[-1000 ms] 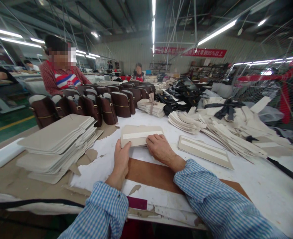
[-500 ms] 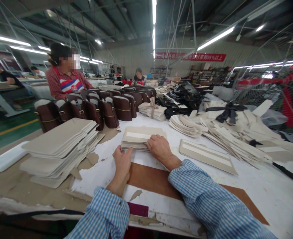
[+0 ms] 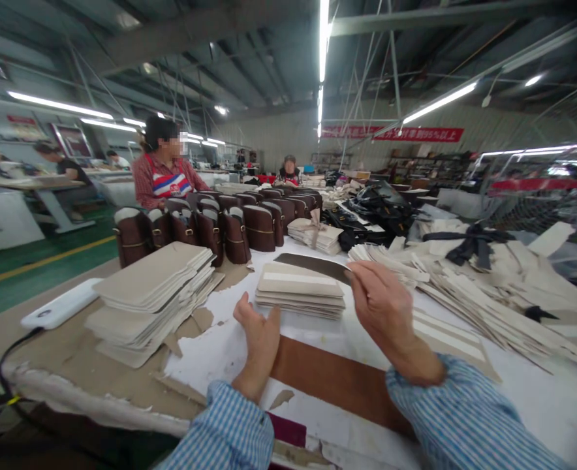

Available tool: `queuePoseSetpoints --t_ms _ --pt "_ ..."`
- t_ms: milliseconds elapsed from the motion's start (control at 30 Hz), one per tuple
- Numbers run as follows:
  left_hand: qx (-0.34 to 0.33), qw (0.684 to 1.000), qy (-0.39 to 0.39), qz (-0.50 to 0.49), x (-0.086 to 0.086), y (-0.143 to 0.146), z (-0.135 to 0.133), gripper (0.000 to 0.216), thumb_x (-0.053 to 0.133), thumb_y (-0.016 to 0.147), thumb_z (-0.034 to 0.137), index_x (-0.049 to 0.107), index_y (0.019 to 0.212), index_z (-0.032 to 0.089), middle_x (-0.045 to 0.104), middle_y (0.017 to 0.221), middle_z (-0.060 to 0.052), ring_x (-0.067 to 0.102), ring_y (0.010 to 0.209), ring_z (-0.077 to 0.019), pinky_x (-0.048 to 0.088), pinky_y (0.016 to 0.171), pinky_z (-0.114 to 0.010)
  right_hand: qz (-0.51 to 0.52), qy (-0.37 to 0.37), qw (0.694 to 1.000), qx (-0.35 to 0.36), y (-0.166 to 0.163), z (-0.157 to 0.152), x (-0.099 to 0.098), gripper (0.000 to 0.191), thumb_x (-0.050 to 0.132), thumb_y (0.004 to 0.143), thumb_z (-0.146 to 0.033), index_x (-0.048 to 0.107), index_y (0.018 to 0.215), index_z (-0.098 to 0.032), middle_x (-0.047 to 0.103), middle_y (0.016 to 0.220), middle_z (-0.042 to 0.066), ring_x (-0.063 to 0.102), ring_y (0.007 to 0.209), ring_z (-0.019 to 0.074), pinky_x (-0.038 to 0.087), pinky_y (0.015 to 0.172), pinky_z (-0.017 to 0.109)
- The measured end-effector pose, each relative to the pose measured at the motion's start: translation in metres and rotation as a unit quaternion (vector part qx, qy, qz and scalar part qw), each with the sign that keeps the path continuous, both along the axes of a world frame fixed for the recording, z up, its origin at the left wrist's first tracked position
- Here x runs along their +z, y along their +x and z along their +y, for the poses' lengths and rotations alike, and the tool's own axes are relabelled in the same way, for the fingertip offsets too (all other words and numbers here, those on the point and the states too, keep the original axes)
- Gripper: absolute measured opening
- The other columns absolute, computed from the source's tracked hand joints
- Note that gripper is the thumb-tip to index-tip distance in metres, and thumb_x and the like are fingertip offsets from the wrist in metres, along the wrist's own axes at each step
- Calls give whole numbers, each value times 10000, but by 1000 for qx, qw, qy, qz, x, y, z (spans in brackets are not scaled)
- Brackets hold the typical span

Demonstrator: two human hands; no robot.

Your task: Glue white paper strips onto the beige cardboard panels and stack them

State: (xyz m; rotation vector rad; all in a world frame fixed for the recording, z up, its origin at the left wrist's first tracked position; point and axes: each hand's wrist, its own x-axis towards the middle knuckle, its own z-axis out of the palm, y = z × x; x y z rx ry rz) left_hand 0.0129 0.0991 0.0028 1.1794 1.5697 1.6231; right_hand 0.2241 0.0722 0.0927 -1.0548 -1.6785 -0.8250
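Note:
My right hand pinches the right end of a thin panel, lifted and tilted so its dark face shows. Just below and in front of it lies a low stack of beige panels, the top one bearing a white strip. At the stack's front left corner is my left hand, thumb and fingers apart, holding nothing; whether it touches the stack I cannot tell. A brown leather piece lies flat between my forearms. Partly behind my right hand rests another beige panel with a white strip.
A taller stack of beige panels stands left, beside a white device with a black cable. Rows of dark brown bags line the back. Bundled beige pieces spread across the right. A person is behind the bags.
My right hand has lifted the top panel off the low stack and moved right with it, turning its dark face into view. My left hand stays near the stack's corner. The camera view has shifted.

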Motion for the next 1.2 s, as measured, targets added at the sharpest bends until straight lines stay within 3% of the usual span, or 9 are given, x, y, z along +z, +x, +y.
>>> queuePoseSetpoints --t_ms 133,233,500,600,700,867,1000,1100,1200 --pt "-18 998 55 29 10 11 -35 674 655 858 268 328 1444 206 353 1486 -186 425 1433 -325 432 1156 -526 -8 31 999 -27 21 -53 5 206 647 997 -152 723 1172 -231 781 1038 87 750 933 230 588 877 362" --pt "-46 991 115 53 16 11 -69 673 651 877 296 328 1464 234 381 1485 -168 417 1450 -318 443 1144 -504 -15 10 998 -66 38 -100 -6 295 681 974 -143 712 1239 -267 787 1065 82 757 931 238 600 857 375" --pt "-71 984 150 59 7 -14 -109 688 694 905 305 357 1505 304 352 1586 -110 380 1491 -283 454 1127 -421 -94 -255 962 32 25 -197 -96 265 553 1016 -134 733 1194 -211 800 1096 101 760 967 248 639 852 410" --pt "-95 976 175 88 1 -11 -123 656 679 922 287 386 1509 296 382 1569 -112 391 1484 -289 447 1147 -436 -81 -279 957 18 14 -208 -114 248 557 1005 -120 729 1177 -167 794 1116 116 747 1015 263 628 898 433" --pt "-152 952 210 163 -1 -4 -141 519 634 949 225 483 1443 277 496 1477 -105 483 1406 -275 455 1142 -446 -76 -296 952 1 5 -209 -114 227 562 1003 -125 727 1154 -159 786 1118 123 731 1024 269 608 907 438" --pt "-313 851 300 297 1 9 -156 334 584 941 92 613 1237 244 675 1236 -76 603 1278 -247 499 1120 -444 -62 -330 942 -13 -8 -203 -108 242 520 1004 -123 724 1124 -171 773 1081 126 699 1004 266 583 865 431" --pt "-389 785 297 381 -1 22 -148 297 528 962 84 648 1211 193 719 1188 -103 641 1220 -251 532 1092 -428 -36 -362 931 4 -12 -202 -106 242 526 1007 -137 707 1166 -163 762 1123 126 687 1031 275 587 893 455" --pt "-395 749 269 459 -6 31 -141 277 536 961 107 666 1203 152 724 1197 -142 656 1169 -288 542 1064 -475 1 -336 942 16 2 -205 -101 236 573 1012 -171 699 1209 -194 762 1165 112 692 1095 269 584 968 469" --pt "-389 743 215 501 -13 35 -137 222 599 970 200 681 1175 177 717 1233 -136 650 1154 -317 550 1017 -517 57 -263 962 -51 45 -216 -100 250 600 1008 -180 705 1230 -227 765 1157 107 711 1088 258 594 971 468"
